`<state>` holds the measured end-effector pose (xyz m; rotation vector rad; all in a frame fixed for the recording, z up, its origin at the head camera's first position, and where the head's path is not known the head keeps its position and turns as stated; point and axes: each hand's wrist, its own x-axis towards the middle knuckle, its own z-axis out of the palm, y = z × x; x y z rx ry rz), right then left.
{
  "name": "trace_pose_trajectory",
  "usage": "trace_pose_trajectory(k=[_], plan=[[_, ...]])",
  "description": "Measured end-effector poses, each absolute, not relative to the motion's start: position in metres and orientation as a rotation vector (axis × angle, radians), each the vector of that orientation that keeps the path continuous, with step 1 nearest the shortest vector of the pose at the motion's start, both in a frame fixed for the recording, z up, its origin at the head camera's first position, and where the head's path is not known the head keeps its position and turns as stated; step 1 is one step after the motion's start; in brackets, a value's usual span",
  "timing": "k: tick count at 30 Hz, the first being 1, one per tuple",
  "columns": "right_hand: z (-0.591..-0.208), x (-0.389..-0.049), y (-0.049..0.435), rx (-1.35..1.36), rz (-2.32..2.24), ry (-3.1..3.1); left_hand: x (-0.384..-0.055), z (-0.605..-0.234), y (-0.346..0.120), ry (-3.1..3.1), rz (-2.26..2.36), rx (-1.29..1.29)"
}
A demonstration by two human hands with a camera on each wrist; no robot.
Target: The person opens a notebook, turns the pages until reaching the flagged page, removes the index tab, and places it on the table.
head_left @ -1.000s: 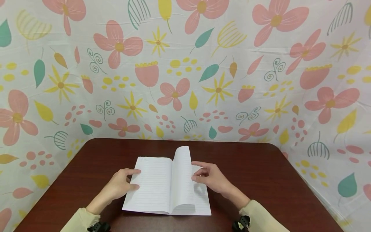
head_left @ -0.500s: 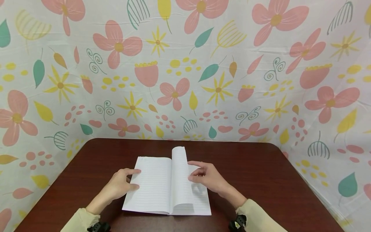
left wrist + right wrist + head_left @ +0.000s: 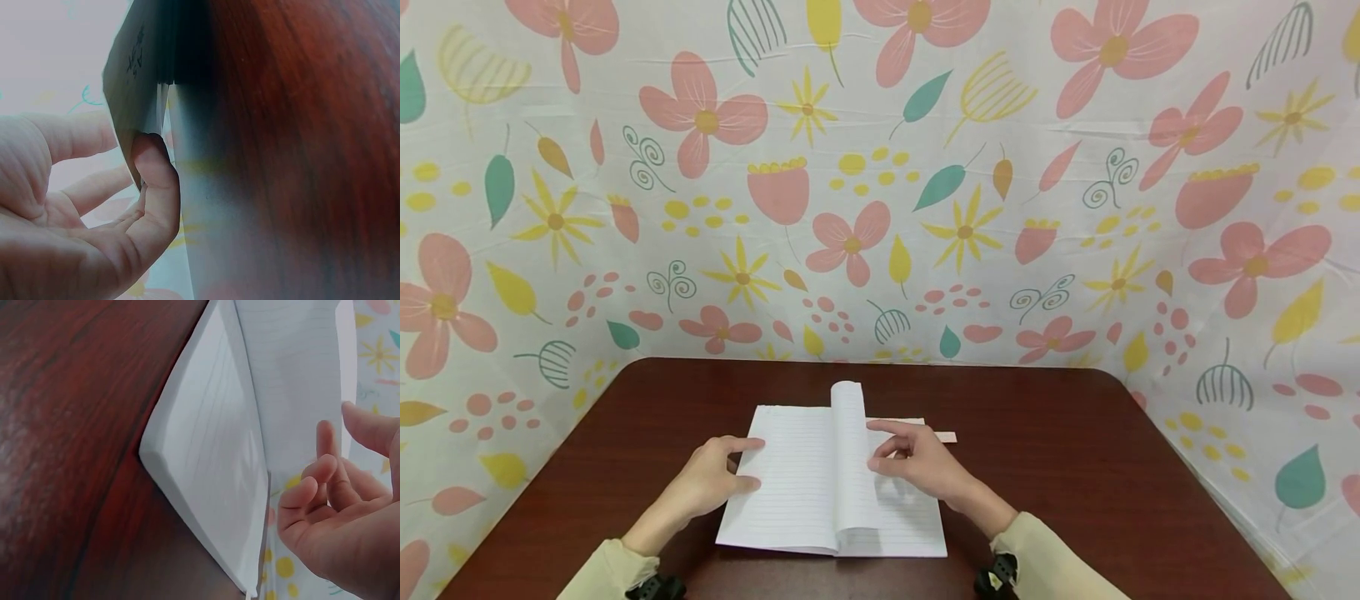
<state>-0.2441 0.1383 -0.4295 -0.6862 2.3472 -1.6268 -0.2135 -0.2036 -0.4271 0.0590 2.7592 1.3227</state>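
An open lined notebook [image 3: 790, 475] lies on the dark wooden table. My left hand [image 3: 703, 479] grips its left edge, thumb and a finger on the page in the head view. The left wrist view shows curled fingers [image 3: 159, 181] behind the grey, handwritten cover [image 3: 134, 87]. My right hand [image 3: 925, 467] pinches the free edge of a raised page [image 3: 852, 458], which stands curled over near the spine. In the right wrist view, the thumb [image 3: 369, 428] and a fingertip meet at that page's edge, the other fingers bent beneath. Below them lies the right-hand page stack [image 3: 206, 444].
The reddish-brown table [image 3: 1060, 442] extends around the notebook. A small pale strip [image 3: 949, 437] pokes out past the notebook's right edge, behind my right hand. A flower-patterned cloth [image 3: 880, 183] hangs behind the table and along both sides.
My right hand has moved left with the raised page, which curls over more and stands narrower near the spine. The pale strip has come into view. My left hand has stayed put.
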Motion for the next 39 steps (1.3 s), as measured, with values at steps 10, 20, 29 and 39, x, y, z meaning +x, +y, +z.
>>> trace_pose_trajectory(k=[10,20,29,39], plan=[[-0.432,-0.246,0.121,-0.723,-1.582,2.316,-0.213,-0.425,-0.203,2.764,1.312,0.047],[-0.434,-0.25,0.105,-0.724,-1.516,2.305,-0.213,-0.427,-0.203,2.767,1.326,0.055],[-0.433,-0.25,0.096,-0.715,-1.457,2.335,-0.214,-0.427,-0.204,2.762,1.334,0.086],[-0.436,-0.251,0.088,-0.754,-1.368,2.42,-0.213,-0.426,-0.204,2.753,1.333,0.105]])
